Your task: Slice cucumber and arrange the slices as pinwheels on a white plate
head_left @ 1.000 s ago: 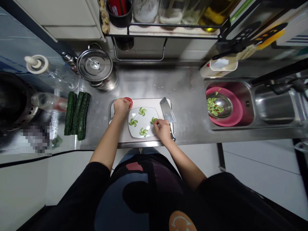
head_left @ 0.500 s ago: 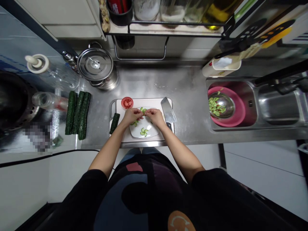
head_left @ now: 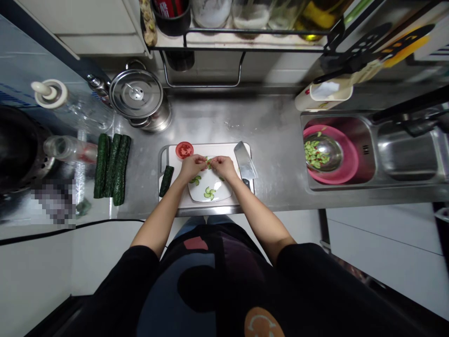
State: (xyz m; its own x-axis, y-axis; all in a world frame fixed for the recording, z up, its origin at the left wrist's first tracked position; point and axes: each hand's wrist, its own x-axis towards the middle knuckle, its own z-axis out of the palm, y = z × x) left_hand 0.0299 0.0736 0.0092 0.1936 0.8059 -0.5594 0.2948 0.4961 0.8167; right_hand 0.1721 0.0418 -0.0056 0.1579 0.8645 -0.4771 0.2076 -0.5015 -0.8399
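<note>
Over the far edge of a white plate (head_left: 199, 193), both my hands work close together with fingertips pinched. My right hand (head_left: 224, 167) is closed on a green cucumber slice (head_left: 209, 164). The fingers of my left hand (head_left: 192, 167) are pressed together beside it, and what is in them is too small to make out. Fanned cucumber slices (head_left: 209, 193) lie at the plate's near side, with more by its left edge. Beneath the plate is a white cutting board (head_left: 224, 149). A small red dish (head_left: 184, 150) with red bits stands at its back left.
A cleaver (head_left: 245, 160) lies on the board's right side, a cucumber piece (head_left: 166, 181) on its left. Whole cucumbers (head_left: 111, 168) and a lidded steel pot (head_left: 137, 96) stand further left. In the sink, a pink basin (head_left: 351, 154) holds a metal bowl (head_left: 335, 155) with cut slices.
My hands have shifted very slightly over the far side of the plate, still pinched together at the slices. The camera view has moved a little; the other things lie as before.
</note>
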